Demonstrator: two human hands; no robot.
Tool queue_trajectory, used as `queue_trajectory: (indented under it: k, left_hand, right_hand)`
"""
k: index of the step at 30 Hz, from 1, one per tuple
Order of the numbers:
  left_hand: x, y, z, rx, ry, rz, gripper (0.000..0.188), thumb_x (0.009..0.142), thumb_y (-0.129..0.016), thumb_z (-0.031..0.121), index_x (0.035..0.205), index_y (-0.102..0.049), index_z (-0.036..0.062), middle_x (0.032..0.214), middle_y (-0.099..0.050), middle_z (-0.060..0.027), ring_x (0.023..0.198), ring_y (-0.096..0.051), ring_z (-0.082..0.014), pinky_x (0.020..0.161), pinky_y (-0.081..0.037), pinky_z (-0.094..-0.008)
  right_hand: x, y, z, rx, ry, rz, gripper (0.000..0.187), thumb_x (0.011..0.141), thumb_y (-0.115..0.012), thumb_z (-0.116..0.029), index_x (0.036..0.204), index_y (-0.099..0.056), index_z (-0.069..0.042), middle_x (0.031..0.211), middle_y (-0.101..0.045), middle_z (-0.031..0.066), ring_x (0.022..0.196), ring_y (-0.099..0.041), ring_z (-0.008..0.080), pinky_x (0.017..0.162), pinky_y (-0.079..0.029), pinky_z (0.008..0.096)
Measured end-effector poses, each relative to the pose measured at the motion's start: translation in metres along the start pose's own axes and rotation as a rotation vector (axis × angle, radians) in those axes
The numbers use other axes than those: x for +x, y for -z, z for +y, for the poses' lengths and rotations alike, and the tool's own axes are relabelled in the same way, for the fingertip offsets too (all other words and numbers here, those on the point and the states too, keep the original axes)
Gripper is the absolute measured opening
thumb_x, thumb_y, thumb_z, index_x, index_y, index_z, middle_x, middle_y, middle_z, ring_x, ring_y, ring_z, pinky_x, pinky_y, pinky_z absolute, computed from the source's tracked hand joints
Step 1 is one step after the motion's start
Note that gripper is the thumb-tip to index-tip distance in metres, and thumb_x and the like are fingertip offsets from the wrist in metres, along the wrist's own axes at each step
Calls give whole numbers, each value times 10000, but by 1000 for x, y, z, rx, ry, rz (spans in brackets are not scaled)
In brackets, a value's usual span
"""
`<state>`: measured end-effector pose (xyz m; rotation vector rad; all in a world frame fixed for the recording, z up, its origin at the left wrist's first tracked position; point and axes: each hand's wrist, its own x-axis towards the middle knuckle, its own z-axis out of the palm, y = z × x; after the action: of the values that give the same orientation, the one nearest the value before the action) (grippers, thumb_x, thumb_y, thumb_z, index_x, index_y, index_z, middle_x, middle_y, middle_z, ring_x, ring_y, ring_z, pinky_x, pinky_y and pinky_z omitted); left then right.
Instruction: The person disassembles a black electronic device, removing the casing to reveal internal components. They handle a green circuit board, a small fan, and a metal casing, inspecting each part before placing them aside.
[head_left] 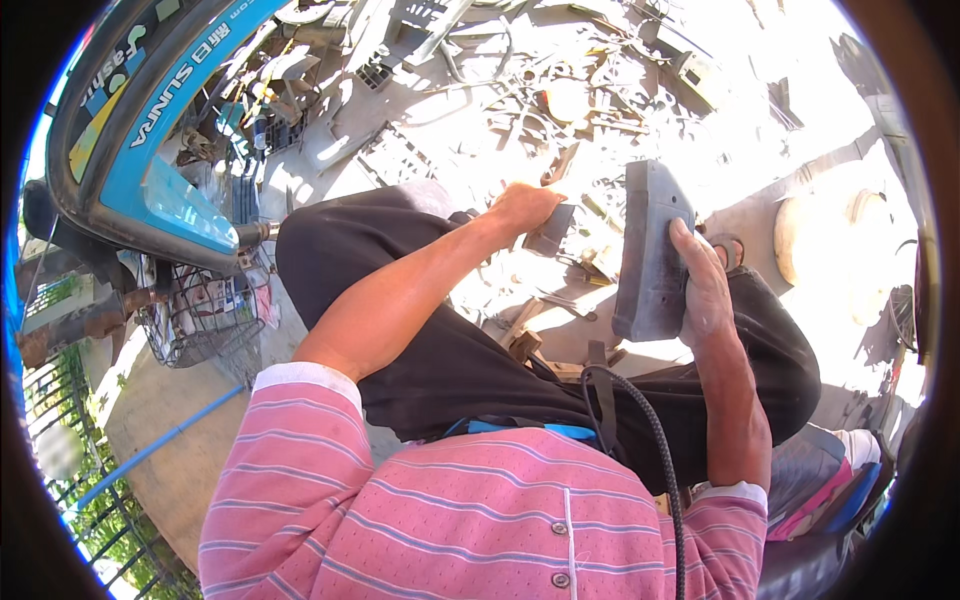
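Observation:
My right hand [705, 285] grips the side of a dark grey rectangular plastic case [648, 255], held up on edge above my lap. Its thumb lies along the near face and the other fingers are hidden behind. My left hand [528, 207] is closed at the end of my outstretched arm, to the left of the case and apart from it. A dark block-shaped object [550, 232] shows below that fist, and a brown piece [566, 160] sticks out beyond it. Whether the two are one tool I cannot tell.
Scrap parts [590, 95] litter the sunlit ground ahead. At left stands a blue scooter panel [190, 130] above a wire basket [205, 310]. A pale rounded container [800, 240] stands at right. A black cord [655, 430] runs down my front. Bags [825, 480] lie at lower right.

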<state>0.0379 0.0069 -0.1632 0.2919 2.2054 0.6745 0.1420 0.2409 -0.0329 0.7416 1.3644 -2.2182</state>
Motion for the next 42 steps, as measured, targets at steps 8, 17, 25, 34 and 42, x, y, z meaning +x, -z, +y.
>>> queue_trajectory:
  k: [8,17,25,34,42]
  left_hand:
    - [-22,-1,26,-461,292,-57,501,877,-688,465,861,-726,-34,855,-682,-92,782,-589,-196,702,-479,-365]
    - [-59,19,71,-1185,-42,-148,769,969,-601,251,1554,-161,16,1187,-586,-120,1018,-647,-204,901,-550,-395]
    - [-73,23,63,-1588,-87,-413,548,1006,-471,396,1378,-490,-6,1230,-643,-163,1071,-660,-272,937,-546,-428]
    - [-82,21,73,-1517,-70,-286,459,1028,-457,317,1366,-493,9,1219,-648,-130,1048,-671,-234,888,-573,-387]
    - [-69,38,64,-1512,-34,-176,502,1002,-508,449,1281,-575,38,1176,-676,-144,1052,-673,-259,916,-557,-396]
  right_hand:
    - [0,3,1,-8,20,123,546,956,-643,-425,1190,-582,65,1028,-659,115,867,-659,161,759,-559,335]
    - [3,11,0,40,-6,151,504,948,-650,-416,1135,-630,52,1009,-655,103,873,-643,156,790,-536,321]
    - [1,9,4,3,-16,70,574,951,-650,-412,1196,-585,103,1038,-660,136,879,-661,162,770,-559,318]
    - [-2,-6,1,4,-54,85,567,966,-631,-399,1236,-556,94,1030,-658,114,855,-651,145,768,-557,309]
    - [-7,-10,-16,-100,-98,-74,576,968,-629,-368,1324,-529,74,1067,-663,119,909,-648,146,804,-536,303]
